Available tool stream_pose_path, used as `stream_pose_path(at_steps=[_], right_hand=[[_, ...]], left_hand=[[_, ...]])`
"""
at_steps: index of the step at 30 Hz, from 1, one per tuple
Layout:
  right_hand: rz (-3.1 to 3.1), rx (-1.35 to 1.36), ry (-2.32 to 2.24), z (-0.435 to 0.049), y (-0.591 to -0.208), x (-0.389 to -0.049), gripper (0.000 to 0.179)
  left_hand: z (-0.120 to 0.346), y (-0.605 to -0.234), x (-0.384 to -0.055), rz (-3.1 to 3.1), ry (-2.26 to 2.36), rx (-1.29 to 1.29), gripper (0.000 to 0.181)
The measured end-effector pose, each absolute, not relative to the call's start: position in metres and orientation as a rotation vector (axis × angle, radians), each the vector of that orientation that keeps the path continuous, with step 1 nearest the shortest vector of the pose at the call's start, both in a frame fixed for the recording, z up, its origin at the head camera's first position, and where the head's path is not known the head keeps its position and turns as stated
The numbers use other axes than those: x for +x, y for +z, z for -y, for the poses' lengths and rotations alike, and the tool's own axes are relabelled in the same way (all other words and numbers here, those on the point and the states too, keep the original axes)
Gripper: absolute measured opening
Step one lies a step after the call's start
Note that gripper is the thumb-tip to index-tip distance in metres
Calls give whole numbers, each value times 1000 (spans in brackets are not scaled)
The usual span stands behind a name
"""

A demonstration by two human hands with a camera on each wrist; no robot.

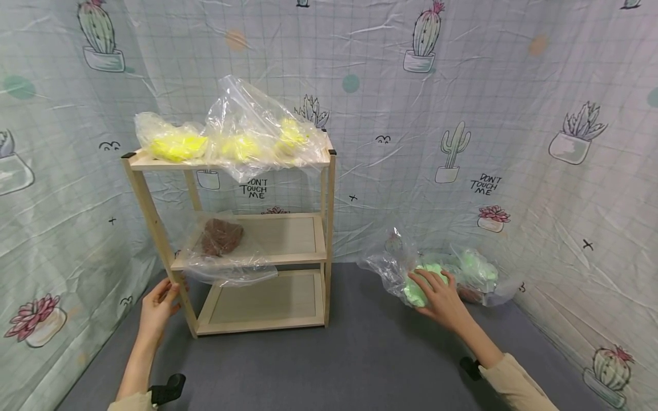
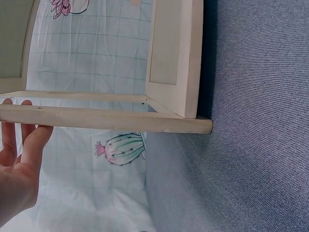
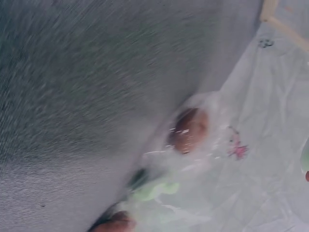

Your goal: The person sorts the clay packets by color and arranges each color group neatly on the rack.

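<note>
My left hand (image 1: 158, 305) holds the front left post (image 1: 158, 222) of a wooden shelf rack (image 1: 262, 328) low down. In the left wrist view its fingers (image 2: 36, 140) reach round the wood. On the right, my right hand (image 1: 437, 294) grips a clear plastic bag (image 1: 382, 268) with a light green lump (image 1: 415, 292) inside, its fingers bent over the lump. Just right of that hand lie more bagged pieces, a green lump (image 1: 478, 268) above a brown lump (image 1: 470, 294). The right wrist view is blurred and shows a brown lump (image 3: 190, 130) under clear plastic.
Clear bags with yellow lumps (image 1: 180, 146) lie on the rack's top shelf, one overhanging the front edge. A bagged dark brown lump (image 1: 222, 237) sits on the middle shelf. Behind hangs a cactus-print sheet (image 1: 360, 211); everything stands on a grey cloth surface (image 1: 354, 365).
</note>
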State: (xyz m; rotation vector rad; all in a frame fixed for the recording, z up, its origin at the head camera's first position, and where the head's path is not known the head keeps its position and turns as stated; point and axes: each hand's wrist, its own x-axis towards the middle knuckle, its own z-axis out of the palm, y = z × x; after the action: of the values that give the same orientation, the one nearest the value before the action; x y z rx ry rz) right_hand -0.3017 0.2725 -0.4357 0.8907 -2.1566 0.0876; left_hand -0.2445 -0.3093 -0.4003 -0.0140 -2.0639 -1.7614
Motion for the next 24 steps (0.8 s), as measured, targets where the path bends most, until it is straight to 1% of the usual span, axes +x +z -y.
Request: stream_pose_path(at_steps=[4, 7, 8, 12, 14, 16, 17, 22, 23, 24], right_hand=[[2131, 897, 126, -266, -427, -291, 75], [2119, 898, 155, -260, -419, -282, 88], [2111, 899, 163, -258, -416, -279, 89], [2049, 911, 201, -251, -404, -270, 72], [1992, 925, 217, -248, -397, -266, 65], [1934, 945, 237, -244, -390, -262, 63], [1906, 954, 244, -242, -386, -260, 63], [1822, 992, 270, -237, -370, -249, 59], [1810, 997, 271, -236, -367, -247, 58], [1798, 1003, 271, -236, -364, -245, 58]], left_hand=[[330, -423, -263, 2067, -1773, -47, 34], [358, -460, -290, 1999, -1830, -89, 35], [368, -471, -299, 1982, -1860, -111, 35], [389, -503, -324, 2024, -1784, -54, 40], [393, -510, -330, 2061, -1734, -13, 42], [394, -513, -331, 2058, -1721, -3, 43], [393, -510, -328, 2039, -1763, -40, 42], [393, -507, -325, 2031, -1774, -64, 40], [390, -501, -320, 2027, -1809, -91, 39], [391, -504, -323, 2039, -1774, -61, 40]])
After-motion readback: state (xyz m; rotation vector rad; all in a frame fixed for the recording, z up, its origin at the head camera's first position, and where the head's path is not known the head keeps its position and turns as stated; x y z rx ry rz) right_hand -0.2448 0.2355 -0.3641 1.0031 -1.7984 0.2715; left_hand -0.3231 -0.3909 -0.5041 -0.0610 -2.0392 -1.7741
